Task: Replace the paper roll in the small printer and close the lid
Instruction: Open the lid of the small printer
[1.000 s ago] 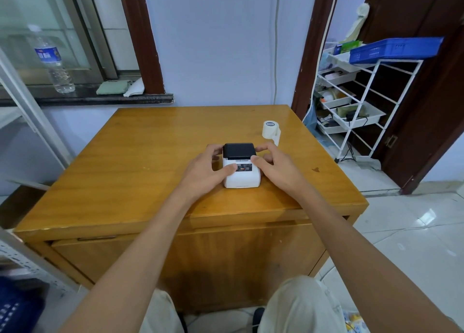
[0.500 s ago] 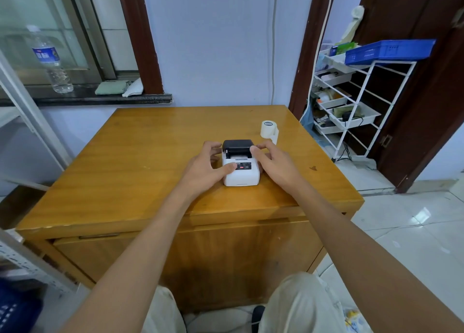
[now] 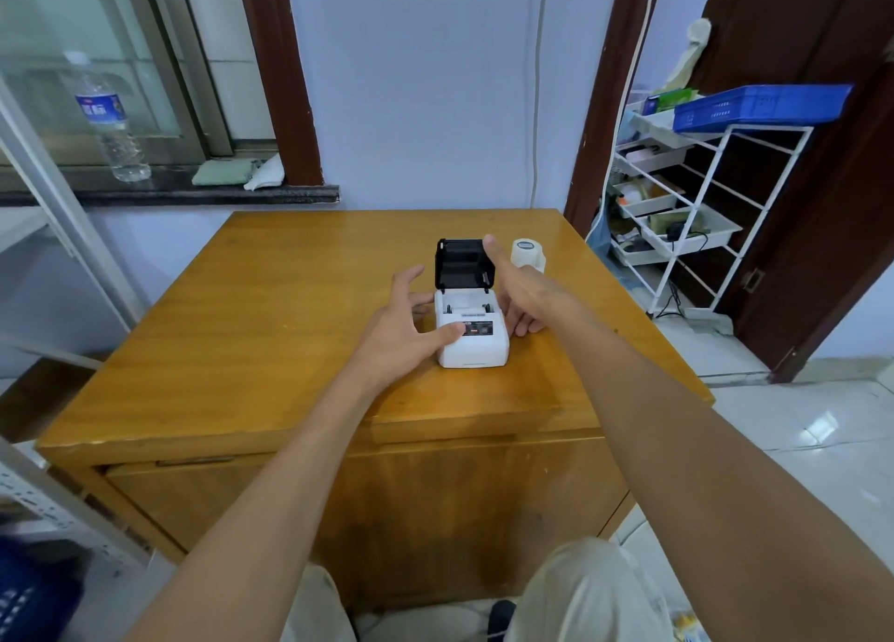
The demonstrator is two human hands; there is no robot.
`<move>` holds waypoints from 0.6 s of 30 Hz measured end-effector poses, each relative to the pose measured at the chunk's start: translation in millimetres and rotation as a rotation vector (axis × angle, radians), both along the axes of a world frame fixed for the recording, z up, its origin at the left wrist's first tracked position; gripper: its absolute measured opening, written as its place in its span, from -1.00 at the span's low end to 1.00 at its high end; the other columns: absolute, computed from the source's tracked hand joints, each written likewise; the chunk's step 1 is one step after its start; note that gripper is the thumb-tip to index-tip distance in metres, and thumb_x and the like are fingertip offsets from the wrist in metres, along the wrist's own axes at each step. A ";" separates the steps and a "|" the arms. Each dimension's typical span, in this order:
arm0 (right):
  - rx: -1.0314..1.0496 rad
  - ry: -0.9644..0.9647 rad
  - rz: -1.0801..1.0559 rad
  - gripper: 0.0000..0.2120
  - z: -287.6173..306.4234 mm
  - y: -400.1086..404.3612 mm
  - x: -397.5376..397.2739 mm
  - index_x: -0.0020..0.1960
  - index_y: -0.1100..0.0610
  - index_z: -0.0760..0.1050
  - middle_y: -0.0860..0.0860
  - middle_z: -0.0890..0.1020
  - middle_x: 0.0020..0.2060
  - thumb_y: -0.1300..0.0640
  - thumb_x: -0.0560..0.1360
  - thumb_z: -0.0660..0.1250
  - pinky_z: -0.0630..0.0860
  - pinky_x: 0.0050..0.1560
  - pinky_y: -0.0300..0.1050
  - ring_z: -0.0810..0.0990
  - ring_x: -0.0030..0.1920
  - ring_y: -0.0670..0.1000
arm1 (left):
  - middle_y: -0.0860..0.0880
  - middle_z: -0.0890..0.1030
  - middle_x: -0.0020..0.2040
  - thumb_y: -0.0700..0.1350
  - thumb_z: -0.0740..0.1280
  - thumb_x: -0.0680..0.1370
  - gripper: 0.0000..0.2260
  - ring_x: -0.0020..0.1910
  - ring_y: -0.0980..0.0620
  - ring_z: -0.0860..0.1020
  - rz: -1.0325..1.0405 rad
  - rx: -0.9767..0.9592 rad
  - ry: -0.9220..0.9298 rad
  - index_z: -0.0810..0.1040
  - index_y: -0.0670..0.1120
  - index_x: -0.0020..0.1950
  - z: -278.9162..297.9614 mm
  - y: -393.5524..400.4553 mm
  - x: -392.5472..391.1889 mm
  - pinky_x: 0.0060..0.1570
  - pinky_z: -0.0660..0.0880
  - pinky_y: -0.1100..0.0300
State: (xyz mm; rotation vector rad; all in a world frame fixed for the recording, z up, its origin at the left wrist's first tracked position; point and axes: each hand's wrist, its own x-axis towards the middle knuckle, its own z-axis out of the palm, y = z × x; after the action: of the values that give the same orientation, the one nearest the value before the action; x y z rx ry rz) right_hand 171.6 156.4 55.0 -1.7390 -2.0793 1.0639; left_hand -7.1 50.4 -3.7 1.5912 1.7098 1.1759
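Small white printer (image 3: 471,332) near the middle of the wooden bench (image 3: 242,332), seen from the head view. Black lid (image 3: 464,264) now swung up and standing nearly upright on its rear hinge; half a second ago still lying flat over the body. Paper bay (image 3: 467,300) thereby exposed: pale, apparently without a roll inside, though the far corners too shadowed to confirm.

Left hand (image 3: 401,332) pressed against the left flank of the printer, thumb laid across the front control panel, remaining fingers (image 3: 411,278) spread and lifted, not closed around anything; a bracing hold rather than a grasp. Right hand (image 3: 520,293) against the right flank, thumb raised along the right edge of the open lid, lower fingers curled beside the casing near the bench top; whether these pinch the casing cannot be told.

Spare paper roll (image 3: 527,253) standing on the bench just behind and to the right of the printer, beside the lid, a short tail of paper hanging loose; untouched by either hand.

Judged stage: opening step complete, loading step not yet begun. Likely next requirement: right hand freed to fetch the roll, roll dropped into the bay with its tail leading forward, lid pressed down until latched.
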 end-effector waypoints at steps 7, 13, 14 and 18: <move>-0.041 0.024 0.018 0.15 -0.8 7.3 0.2 -0.21 0.23 0.66 0.16 0.77 -0.31 -0.69 0.35 -0.34 0.58 -0.05 0.00 0.72 -0.24 0.15 | 0.08 0.58 0.39 0.17 0.54 0.45 -0.13 0.36 0.11 0.51 -0.004 0.023 -0.003 0.09 0.18 0.61 -0.4 0.3 -0.5 0.28 0.37 0.17; 0.111 0.233 -0.084 -0.04 -25.6 11.3 13.5 -0.35 0.15 0.56 0.13 0.74 -0.37 -0.67 0.42 -0.17 0.62 -0.05 0.02 0.70 -0.29 0.10 | 0.08 0.57 0.39 0.27 0.48 0.44 -0.46 0.36 0.09 0.51 -0.022 0.023 0.059 0.37 0.27 0.36 0.1 0.0 -0.5 0.37 0.45 -0.01; 0.113 0.312 -0.120 -0.15 -30.1 12.6 17.7 -0.36 0.12 0.53 0.12 0.73 -0.38 -0.61 0.48 -0.04 0.61 -0.08 -0.01 0.67 -0.32 0.07 | 0.08 0.56 0.39 0.28 0.47 0.43 -0.51 0.36 0.08 0.51 -0.020 0.020 0.070 0.41 0.26 0.29 0.1 0.4 -0.8 0.36 0.47 -0.04; 0.136 0.496 -0.089 -0.62 -36.0 7.0 36.6 -0.17 0.13 0.48 0.02 0.60 -0.42 -0.16 0.61 0.39 0.48 -0.39 -0.28 0.52 -0.40 -0.04 | 0.07 0.56 0.38 0.17 0.48 0.50 -0.65 0.35 0.06 0.51 -0.027 0.019 0.071 0.47 0.22 0.23 2.9 -1.1 -0.2 0.32 0.47 0.00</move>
State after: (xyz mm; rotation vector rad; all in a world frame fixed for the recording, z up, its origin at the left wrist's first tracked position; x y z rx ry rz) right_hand 208.1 163.4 19.0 -1.3210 -1.7053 1.1536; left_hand -7.4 49.3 -0.8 1.6813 1.7200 1.1386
